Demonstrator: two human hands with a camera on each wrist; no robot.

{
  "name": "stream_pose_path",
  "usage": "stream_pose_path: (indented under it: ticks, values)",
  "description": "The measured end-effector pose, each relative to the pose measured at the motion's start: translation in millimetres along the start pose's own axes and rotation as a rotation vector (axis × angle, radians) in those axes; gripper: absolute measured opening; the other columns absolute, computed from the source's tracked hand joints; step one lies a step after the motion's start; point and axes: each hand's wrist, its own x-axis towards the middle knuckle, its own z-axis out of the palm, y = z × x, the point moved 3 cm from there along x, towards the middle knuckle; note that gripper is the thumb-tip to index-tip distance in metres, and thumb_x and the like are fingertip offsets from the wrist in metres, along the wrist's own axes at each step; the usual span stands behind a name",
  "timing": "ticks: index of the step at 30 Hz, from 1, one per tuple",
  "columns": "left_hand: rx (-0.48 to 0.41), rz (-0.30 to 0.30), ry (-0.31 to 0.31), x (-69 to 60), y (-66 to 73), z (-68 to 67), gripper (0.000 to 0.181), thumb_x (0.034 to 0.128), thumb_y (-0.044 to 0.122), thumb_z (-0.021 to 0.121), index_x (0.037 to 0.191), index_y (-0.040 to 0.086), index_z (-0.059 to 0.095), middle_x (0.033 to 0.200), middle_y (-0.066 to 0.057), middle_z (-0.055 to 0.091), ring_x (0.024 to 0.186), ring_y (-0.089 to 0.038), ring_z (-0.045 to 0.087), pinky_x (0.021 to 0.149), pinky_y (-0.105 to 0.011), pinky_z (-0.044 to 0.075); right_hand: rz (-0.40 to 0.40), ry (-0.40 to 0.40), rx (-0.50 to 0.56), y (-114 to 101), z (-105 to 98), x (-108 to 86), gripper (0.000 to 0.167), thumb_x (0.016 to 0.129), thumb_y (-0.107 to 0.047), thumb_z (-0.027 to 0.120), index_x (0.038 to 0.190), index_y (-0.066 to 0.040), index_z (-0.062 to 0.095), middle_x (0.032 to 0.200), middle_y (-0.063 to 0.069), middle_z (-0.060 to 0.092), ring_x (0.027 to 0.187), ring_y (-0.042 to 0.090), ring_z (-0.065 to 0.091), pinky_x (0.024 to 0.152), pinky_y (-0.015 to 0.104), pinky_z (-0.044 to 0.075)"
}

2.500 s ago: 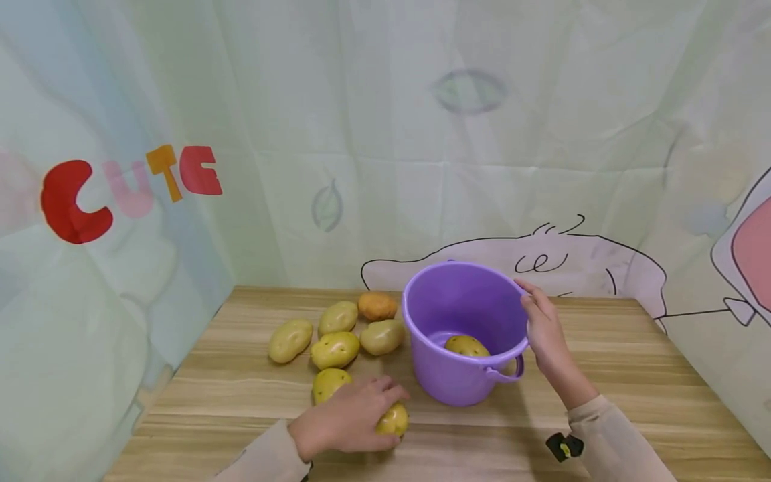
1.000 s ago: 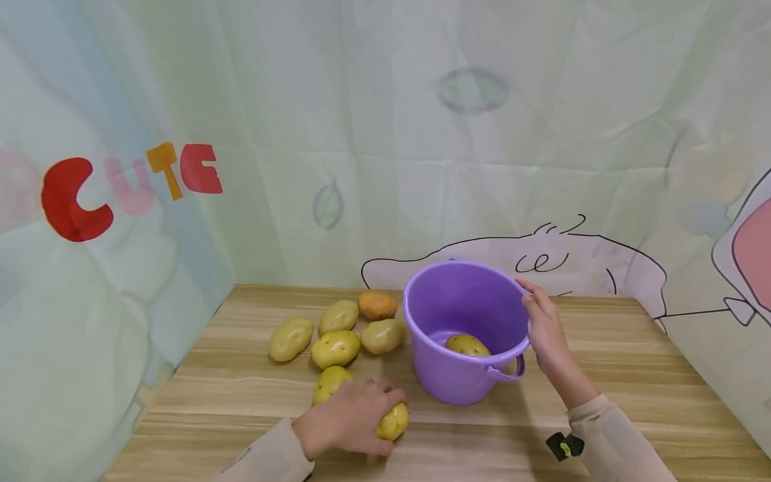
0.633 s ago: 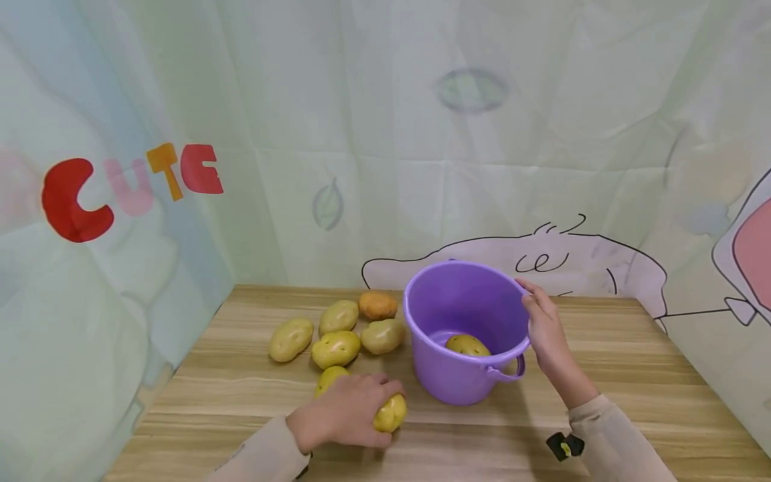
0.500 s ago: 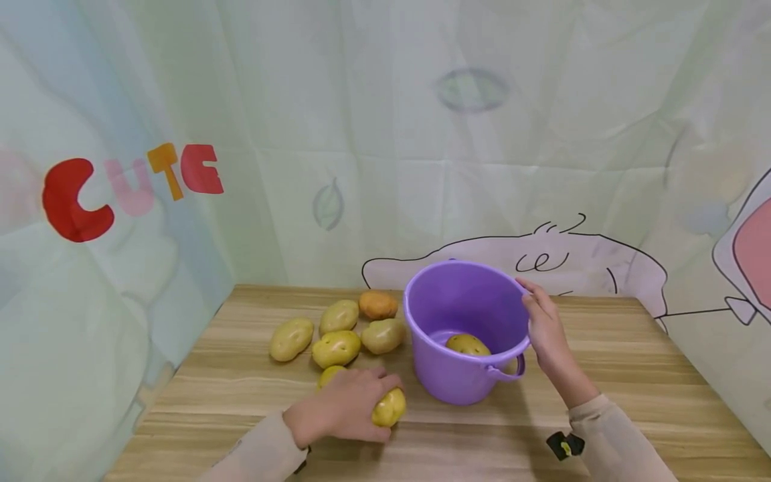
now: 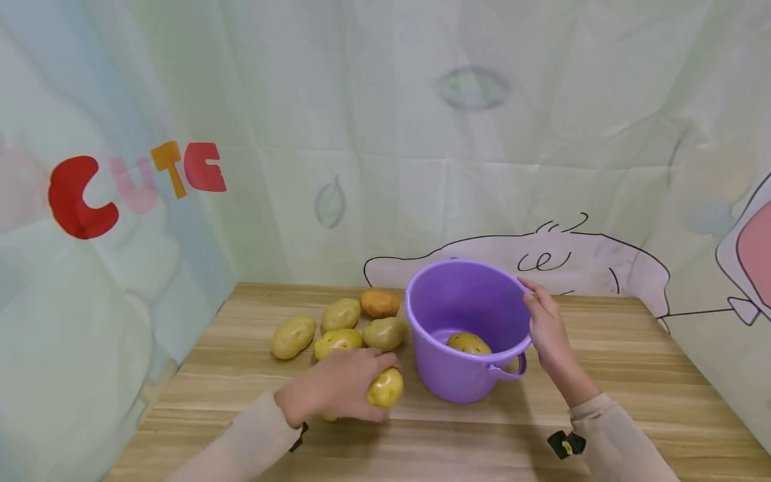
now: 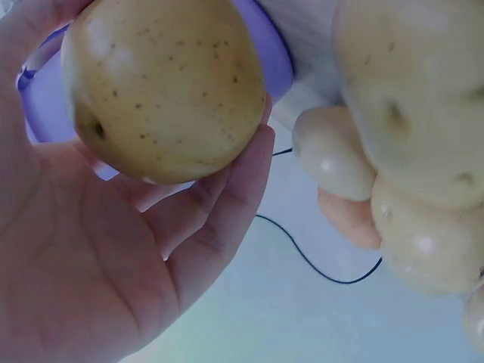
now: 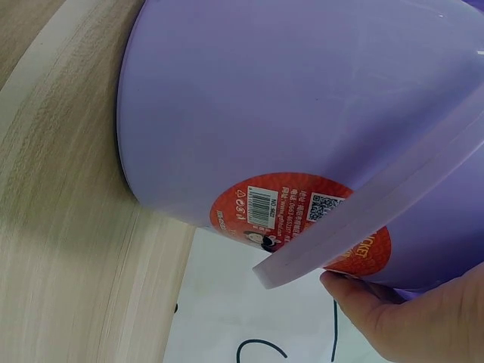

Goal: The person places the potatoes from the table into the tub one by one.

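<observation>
Left hand (image 5: 340, 385): one, at the near left of the table, fingers and thumb curled round a yellow potato (image 5: 385, 387), spread only as wide as it. Held potato: dark-speckled in the left wrist view, just left of the bucket, outside it.

Right hand (image 5: 547, 328): one, gripping the bucket's rim at the right side; how tightly I cannot tell.

Bucket (image 5: 458, 381): one, purple, upright on the table, with a handle (image 7: 378, 206) hanging at its side and a red label (image 7: 299, 219) bearing a barcode. Contents in sight: one potato (image 5: 470, 343), on the bottom.

Loose on the table, left of the bucket: a pale potato (image 5: 293, 337), leftmost; a second (image 5: 340, 315), farther and to its right; an orange-brown potato (image 5: 379, 303), far side; a dull yellow potato (image 5: 384, 333), near the bucket; a bright yellow potato (image 5: 337, 340), partly behind the left hand. Below that hand, a yellow sliver, mostly hidden.

Table (image 5: 482, 442): wood-grained. Backdrop (image 5: 397, 167): pale printed cloth, "CUTE" at left.
</observation>
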Motion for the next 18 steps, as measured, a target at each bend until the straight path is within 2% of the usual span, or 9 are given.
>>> stream_pose_path:
  ticks: [6, 9, 13, 18]
  values:
    - [0.026, -0.008, 0.029, -1.3, -3.2, -15.7, 0.056, 0.0735, 0.045, 0.078, 0.123, 0.021, 0.063, 0.103, 0.006, 0.061, 0.088, -0.014, 0.057, 0.069, -0.034, 0.051, -0.004, 0.010, -0.010, 0.3, 0.2, -0.8, 0.046, 0.109, -0.016, 0.027, 0.151, 0.001, 0.036, 0.149, 0.025, 0.039, 0.129, 0.038, 0.042, 0.109, 0.048, 0.032]
    - [0.015, -0.018, 0.034, -2.1, -5.4, -25.1, 0.055, 0.0742, 0.042, 0.077, 0.123, 0.022, 0.063, 0.100, 0.005, 0.059, 0.083, -0.012, 0.056, 0.066, -0.031, 0.049, -0.006, 0.008, -0.012, 0.1, 0.4, -1.5, 0.046, 0.109, -0.016, 0.027, 0.151, 0.001, 0.036, 0.149, 0.025, 0.039, 0.130, 0.038, 0.042, 0.109, 0.048, 0.031]
    - [-0.030, -0.037, 0.046, -2.8, -8.0, -39.3, 0.055, 0.0750, 0.041, 0.078, 0.125, 0.023, 0.063, 0.100, 0.006, 0.058, 0.082, -0.010, 0.054, 0.064, -0.030, 0.048, -0.010, 0.007, -0.013, -0.4, 0.3, -1.9, 0.046, 0.109, -0.016, 0.027, 0.151, 0.001, 0.036, 0.150, 0.025, 0.038, 0.131, 0.038, 0.041, 0.110, 0.048, 0.030]
    - [-0.065, -0.032, 0.082, -1.8, -10.3, -55.1, 0.059, 0.0753, 0.038, 0.078, 0.129, 0.018, 0.063, 0.101, 0.006, 0.058, 0.083, -0.010, 0.054, 0.067, -0.028, 0.048, -0.007, 0.003, -0.015, -0.9, 0.0, -1.7, 0.046, 0.109, -0.016, 0.027, 0.151, 0.001, 0.035, 0.150, 0.025, 0.038, 0.131, 0.038, 0.040, 0.110, 0.049, 0.030]
